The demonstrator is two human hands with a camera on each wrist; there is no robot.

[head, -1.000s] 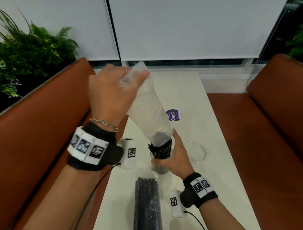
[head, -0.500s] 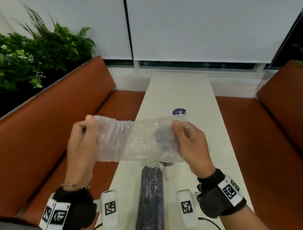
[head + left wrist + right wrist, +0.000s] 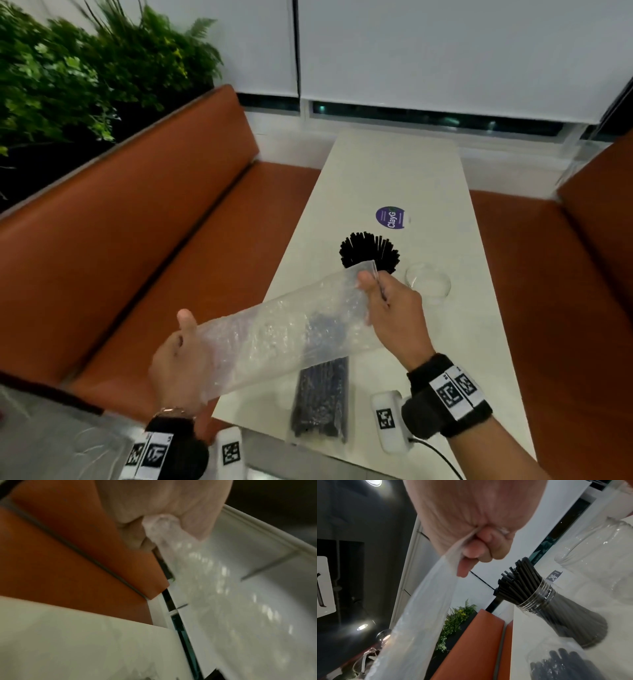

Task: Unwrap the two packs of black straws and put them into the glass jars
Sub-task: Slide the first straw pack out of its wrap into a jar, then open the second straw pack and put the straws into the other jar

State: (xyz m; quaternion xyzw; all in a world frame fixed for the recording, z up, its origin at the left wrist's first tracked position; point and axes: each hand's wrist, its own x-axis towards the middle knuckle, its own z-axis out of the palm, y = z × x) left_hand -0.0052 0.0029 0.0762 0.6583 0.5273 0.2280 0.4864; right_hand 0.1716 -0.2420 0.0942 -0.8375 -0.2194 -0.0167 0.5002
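An empty clear plastic wrapper (image 3: 281,332) hangs stretched above the near end of the white table (image 3: 394,171). My left hand (image 3: 181,356) grips its near end, and my right hand (image 3: 390,305) pinches its far end (image 3: 453,555). The left wrist view shows that wrapper (image 3: 171,536) bunched in the left fist. One glass jar (image 3: 556,612) stands full of loose black straws (image 3: 370,251) beyond my right hand. An empty glass jar (image 3: 428,282) stands to its right. A wrapped pack of black straws (image 3: 322,401) lies on the table under the wrapper.
Orange bench seats (image 3: 154,240) run along both sides of the table, the right one (image 3: 582,274) close by. A purple round sticker (image 3: 392,218) lies past the jars. Green plants (image 3: 68,75) stand behind the left bench.
The wrapper came off the straws in the jar and was stretched between both hands. It has since swung left and lower, and the head view has turned left.
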